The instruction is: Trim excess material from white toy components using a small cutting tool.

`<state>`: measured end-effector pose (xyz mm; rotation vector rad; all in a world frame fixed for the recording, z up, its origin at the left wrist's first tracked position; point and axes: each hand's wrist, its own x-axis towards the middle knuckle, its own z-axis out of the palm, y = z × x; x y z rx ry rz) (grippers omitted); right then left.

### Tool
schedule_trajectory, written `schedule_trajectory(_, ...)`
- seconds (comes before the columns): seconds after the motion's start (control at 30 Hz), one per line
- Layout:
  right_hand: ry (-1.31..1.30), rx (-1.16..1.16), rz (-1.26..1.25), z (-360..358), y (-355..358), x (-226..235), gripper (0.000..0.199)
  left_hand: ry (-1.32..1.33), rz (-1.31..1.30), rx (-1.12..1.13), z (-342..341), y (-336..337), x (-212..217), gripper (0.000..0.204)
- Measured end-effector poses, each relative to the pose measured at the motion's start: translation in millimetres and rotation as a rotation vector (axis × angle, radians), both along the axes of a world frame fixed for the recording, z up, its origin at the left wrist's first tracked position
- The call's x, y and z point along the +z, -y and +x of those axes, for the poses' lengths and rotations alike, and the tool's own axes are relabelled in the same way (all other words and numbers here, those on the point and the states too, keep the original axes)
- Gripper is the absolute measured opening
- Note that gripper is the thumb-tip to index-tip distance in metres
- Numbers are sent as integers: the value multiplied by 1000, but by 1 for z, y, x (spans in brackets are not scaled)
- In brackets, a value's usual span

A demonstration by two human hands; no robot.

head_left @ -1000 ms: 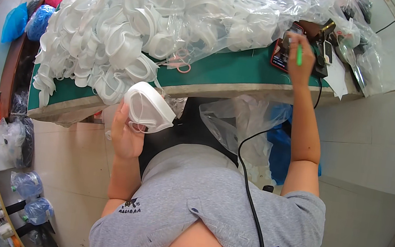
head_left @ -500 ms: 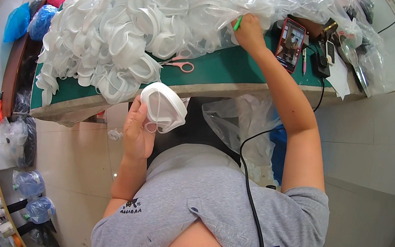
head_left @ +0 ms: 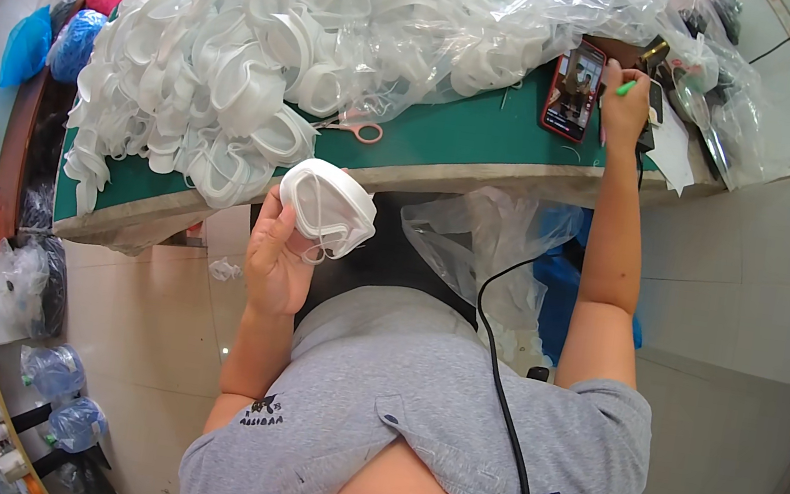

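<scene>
My left hand [head_left: 271,255], fingers closed, holds a white ring-shaped fabric piece [head_left: 351,198] by its left side, just in front of the table edge. Thin white straps or cords cross its opening. At the right end of the table my right hand [head_left: 626,113] is closed around a slim green tool [head_left: 625,88]; its working end does not show clearly. That hand is beside a phone [head_left: 573,90] in a red case with a lit screen. A large pile of similar white pieces [head_left: 247,75] covers the table's left and middle, partly under clear plastic [head_left: 379,73].
Pink-handled scissors [head_left: 367,132] lie on the green tabletop [head_left: 429,146] beside the pile. Right of the phone are a white paper [head_left: 672,160] and larger metal scissors [head_left: 713,140]. A black cable [head_left: 493,342] runs down over my front. Clear plastic [head_left: 478,228] hangs below the table edge.
My right hand has moved right, from the clear plastic to beyond the phone, still with the green tool. My left hand and the white piece have hardly moved.
</scene>
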<state>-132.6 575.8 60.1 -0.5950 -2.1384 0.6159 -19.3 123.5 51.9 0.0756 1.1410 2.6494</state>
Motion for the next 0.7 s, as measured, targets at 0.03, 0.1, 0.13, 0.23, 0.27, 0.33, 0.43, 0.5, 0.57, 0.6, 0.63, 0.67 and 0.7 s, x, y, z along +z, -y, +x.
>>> schedule_trajectory(0.03,44,-36,12,-9,-7,-8,61,10,19,-21,-1,-1,2,39)
schedule_trajectory(0.1,136,-29,237,-19,2,-20,78,22,40,-39,-1,-3,3,35)
schedule_trajectory(0.13,192,-38,241,-23,10,-19,86,22,43,-42,-1,-4,2,34)
schedule_trajectory(0.23,232,-79,393,-33,22,-28,86,23,43,-47,0,-4,0,34)
schedule_trajectory(0.27,231,-79,388,-36,19,-33,86,24,41,-52,-1,-2,0,34)
schedule_trajectory(0.33,246,-54,403,-41,7,-40,86,29,39,-27,0,1,0,35)
schedule_trajectory(0.43,264,-102,468,-39,16,-37,81,33,0,47,2,-2,1,38)
schedule_trajectory(0.5,255,-108,426,-37,18,-37,81,26,-40,85,2,-2,1,41)
schedule_trajectory(0.57,246,-116,386,-35,19,-35,81,32,58,-2,2,3,-4,34)
schedule_trajectory(0.6,249,-108,373,-34,20,-35,80,30,61,-2,1,2,-4,34)
schedule_trajectory(0.63,252,-99,361,-35,19,-34,80,35,67,-18,2,0,-2,34)
schedule_trajectory(0.67,252,-100,362,-35,20,-33,80,41,72,-34,2,-1,-1,34)
schedule_trajectory(0.7,264,-110,343,-35,20,-31,80,41,73,-35,2,-1,0,34)
